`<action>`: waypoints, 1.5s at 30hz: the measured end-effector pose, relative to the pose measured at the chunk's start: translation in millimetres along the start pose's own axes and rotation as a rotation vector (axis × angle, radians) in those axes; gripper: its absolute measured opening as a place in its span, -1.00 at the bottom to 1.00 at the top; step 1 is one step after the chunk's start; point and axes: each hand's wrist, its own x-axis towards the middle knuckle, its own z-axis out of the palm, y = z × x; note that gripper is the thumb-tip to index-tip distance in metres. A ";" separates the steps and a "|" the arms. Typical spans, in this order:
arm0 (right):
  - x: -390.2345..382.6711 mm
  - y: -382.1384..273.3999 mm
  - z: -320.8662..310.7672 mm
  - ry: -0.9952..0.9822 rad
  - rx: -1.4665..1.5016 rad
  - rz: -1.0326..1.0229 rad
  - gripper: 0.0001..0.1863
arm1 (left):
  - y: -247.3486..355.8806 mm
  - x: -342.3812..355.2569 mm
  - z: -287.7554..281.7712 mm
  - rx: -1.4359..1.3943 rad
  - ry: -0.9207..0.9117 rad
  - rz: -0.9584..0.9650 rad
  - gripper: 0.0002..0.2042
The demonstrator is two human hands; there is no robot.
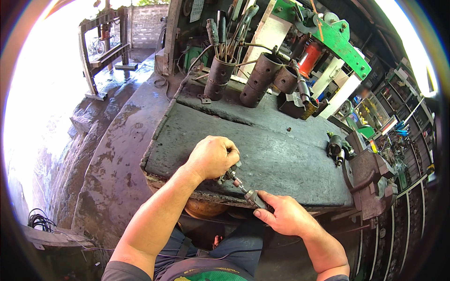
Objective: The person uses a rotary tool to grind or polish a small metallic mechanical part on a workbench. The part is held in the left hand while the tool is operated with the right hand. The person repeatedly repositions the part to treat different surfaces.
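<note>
Over the near edge of the dark workbench (201,131), my left hand (212,157) is closed round a small metal part (229,175) with a fitting at its lower end. My right hand (285,213) grips a grey hand-held tool (255,199), thumb lying along it. From the tool a thin shiny shaft points up and left to the metal part and seems to meet it. My fingers hide much of both things, so their exact kinds cannot be made out.
Dark metal cylinders stand at the bench's back, one holding several handled tools (220,70). A green-framed press (344,42) with a red jack (310,58) rises behind. At the right end are a vise (370,180) and a dark cylindrical tool (334,145).
</note>
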 end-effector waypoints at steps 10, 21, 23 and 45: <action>-4.5 3.5 -2.9 0.020 -0.006 0.006 -0.30 | 1.3 -0.6 -0.1 0.035 0.015 0.044 -0.77; -6.2 6.7 1.5 0.079 -0.016 -0.016 -0.29 | -10.5 -7.9 5.9 -0.045 0.083 0.130 -0.81; -6.7 7.4 1.4 0.072 -0.010 -0.031 -0.29 | -16.5 -15.8 6.7 -0.120 0.139 0.213 -0.86; -4.3 -7.0 3.1 -0.005 -0.013 -0.015 -0.30 | -29.8 -27.8 6.7 -0.189 0.268 0.427 -0.91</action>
